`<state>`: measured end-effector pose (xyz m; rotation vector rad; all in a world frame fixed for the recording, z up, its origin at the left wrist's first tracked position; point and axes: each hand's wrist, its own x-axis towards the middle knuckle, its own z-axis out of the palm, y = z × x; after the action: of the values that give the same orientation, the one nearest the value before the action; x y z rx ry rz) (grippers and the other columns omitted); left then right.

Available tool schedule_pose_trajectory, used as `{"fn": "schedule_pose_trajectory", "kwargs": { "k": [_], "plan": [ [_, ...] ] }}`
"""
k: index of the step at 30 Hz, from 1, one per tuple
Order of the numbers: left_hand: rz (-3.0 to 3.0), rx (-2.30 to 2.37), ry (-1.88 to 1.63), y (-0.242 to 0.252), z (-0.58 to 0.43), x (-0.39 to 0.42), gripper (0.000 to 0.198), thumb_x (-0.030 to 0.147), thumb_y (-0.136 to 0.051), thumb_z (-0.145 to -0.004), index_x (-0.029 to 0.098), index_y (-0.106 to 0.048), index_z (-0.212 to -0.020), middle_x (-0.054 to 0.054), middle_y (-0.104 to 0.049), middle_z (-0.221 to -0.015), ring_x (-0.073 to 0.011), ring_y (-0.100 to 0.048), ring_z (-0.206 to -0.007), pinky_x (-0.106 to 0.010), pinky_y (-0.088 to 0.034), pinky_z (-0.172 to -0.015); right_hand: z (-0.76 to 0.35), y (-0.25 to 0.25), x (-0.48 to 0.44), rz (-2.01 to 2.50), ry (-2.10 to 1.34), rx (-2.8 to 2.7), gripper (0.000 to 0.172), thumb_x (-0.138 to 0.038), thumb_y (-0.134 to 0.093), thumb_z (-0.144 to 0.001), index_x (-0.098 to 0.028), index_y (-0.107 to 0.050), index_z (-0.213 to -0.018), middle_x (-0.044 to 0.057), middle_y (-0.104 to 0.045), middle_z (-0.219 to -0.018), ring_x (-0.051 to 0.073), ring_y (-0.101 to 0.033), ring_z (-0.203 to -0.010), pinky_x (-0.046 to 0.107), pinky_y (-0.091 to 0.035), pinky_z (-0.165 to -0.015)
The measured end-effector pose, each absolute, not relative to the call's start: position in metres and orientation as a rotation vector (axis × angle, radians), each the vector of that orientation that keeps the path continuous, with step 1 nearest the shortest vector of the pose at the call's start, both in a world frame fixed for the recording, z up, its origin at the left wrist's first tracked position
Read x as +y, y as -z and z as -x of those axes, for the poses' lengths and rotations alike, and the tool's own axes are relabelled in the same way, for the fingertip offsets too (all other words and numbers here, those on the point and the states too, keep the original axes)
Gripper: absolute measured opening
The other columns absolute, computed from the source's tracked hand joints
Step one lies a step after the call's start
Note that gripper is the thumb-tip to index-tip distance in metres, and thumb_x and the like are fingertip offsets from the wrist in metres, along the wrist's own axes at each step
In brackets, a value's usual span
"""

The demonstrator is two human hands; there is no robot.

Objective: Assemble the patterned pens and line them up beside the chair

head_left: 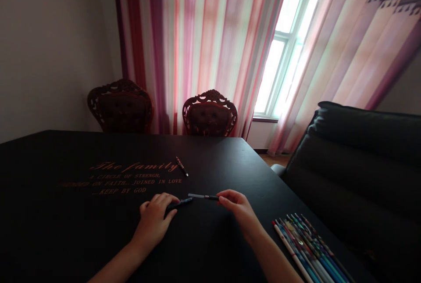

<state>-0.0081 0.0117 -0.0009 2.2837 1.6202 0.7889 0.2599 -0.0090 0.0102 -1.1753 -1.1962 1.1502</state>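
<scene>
My left hand (pixel 157 215) rests on the black table (pixel 66 213), fingers closed round a dark pen barrel (pixel 181 203) that points to the right. My right hand (pixel 234 204) pinches the end of a thin pen refill (pixel 201 196), which points left toward the barrel's tip. The two parts lie almost end to end, a small gap apart. A single patterned pen (pixel 181 166) lies alone further back on the table.
A row of several colourful pens (pixel 309 248) lies at the table's right front edge. Orange lettering (pixel 131 177) is printed on the tabletop. Two carved chairs (pixel 209 114) stand behind it before striped curtains. A dark sofa (pixel 358 164) sits close on the right.
</scene>
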Motion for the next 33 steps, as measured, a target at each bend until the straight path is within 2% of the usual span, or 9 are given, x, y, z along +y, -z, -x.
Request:
{"fn": "schedule_pose_trajectory", "kwargs": {
  "k": [3,5,10,24,33],
  "plan": [
    [-2.202,1.576,-0.855,0.000,0.009,0.011,0.015,0.018,-0.057,-0.079,0.028,-0.065,-0.088,0.000,-0.069,-0.094,-0.0258,-0.061,-0.098,-0.045,-0.034,-0.089,-0.266,-0.010,-0.008,1.178,-1.115,-1.193,0.029,-0.041,-0.075,-0.071,-0.017,-0.074,-0.088,0.004,-0.071,-0.074,0.016,-0.058,-0.069,0.026,-0.039,-0.062],
    [-2.093,1.484,-0.986,0.003,0.010,0.013,0.010,0.022,-0.056,-0.081,0.026,-0.062,-0.088,0.000,-0.068,-0.091,-0.0246,-0.062,-0.093,-0.042,-0.039,-0.088,-0.271,-0.011,-0.006,1.188,-1.084,-1.181,0.028,-0.041,-0.074,-0.072,-0.017,-0.074,-0.088,0.004,-0.071,-0.074,0.017,-0.058,-0.069,0.026,-0.039,-0.061],
    [-1.743,1.173,-1.212,0.009,0.011,0.019,0.012,0.029,-0.059,-0.081,0.022,-0.060,-0.091,-0.003,-0.063,-0.089,-0.0233,-0.063,-0.088,-0.035,-0.049,-0.081,-0.282,-0.013,-0.001,1.213,-0.996,-1.172,0.028,-0.040,-0.077,-0.068,-0.017,-0.073,-0.084,0.005,-0.071,-0.076,0.020,-0.062,-0.077,0.029,-0.043,-0.072],
    [-1.652,1.130,-1.224,0.009,0.009,0.017,0.013,0.029,-0.063,-0.078,0.021,-0.065,-0.088,-0.002,-0.065,-0.085,-0.0221,-0.063,-0.085,-0.032,-0.051,-0.077,-0.282,-0.012,-0.002,1.266,-0.880,-1.364,0.024,-0.038,-0.070,-0.074,-0.017,-0.074,-0.086,0.004,-0.070,-0.079,0.021,-0.060,-0.077,0.030,-0.043,-0.070],
    [-1.659,1.121,-1.163,0.007,0.009,0.015,0.014,0.030,-0.064,-0.079,0.021,-0.065,-0.090,-0.003,-0.066,-0.089,-0.0233,-0.064,-0.090,-0.033,-0.051,-0.082,-0.278,-0.015,-0.005,1.289,-0.835,-1.451,0.020,-0.034,-0.068,-0.075,-0.018,-0.074,-0.087,0.003,-0.068,-0.078,0.017,-0.055,-0.070,0.028,-0.041,-0.065]
  ]
}}
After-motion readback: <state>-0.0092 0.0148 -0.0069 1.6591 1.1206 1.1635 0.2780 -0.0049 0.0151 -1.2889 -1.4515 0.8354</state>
